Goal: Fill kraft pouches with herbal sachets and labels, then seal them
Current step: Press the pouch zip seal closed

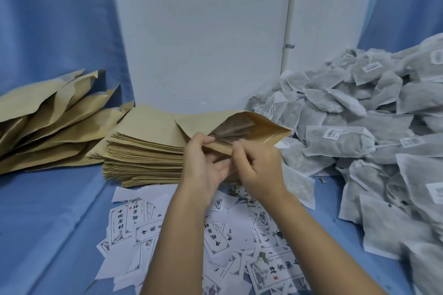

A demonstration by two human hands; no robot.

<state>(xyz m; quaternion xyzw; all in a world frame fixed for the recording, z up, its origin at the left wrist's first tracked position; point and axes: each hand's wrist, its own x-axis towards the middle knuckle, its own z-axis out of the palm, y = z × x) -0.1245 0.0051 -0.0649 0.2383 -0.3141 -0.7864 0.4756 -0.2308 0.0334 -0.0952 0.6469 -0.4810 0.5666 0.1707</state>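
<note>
Head view. Open-mouthed brown kraft paper pouch (268, 127), held just above the stack of flat kraft pouches (146, 151). The left hand (203, 165) and right hand (260, 172) each pinch its near mouth edge with curled fingers. Printed white paper labels (215, 235) lie scattered below. Grey mesh herbal sachets (359, 132) are piled at right.

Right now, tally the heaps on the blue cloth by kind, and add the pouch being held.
Kraft pouch heaps: 2, the neat stack and the loose pile
Sachet heap: 1
Label scatter: 1
Held pouch: 1, pinched by left hand and right hand
Total: 5
</note>
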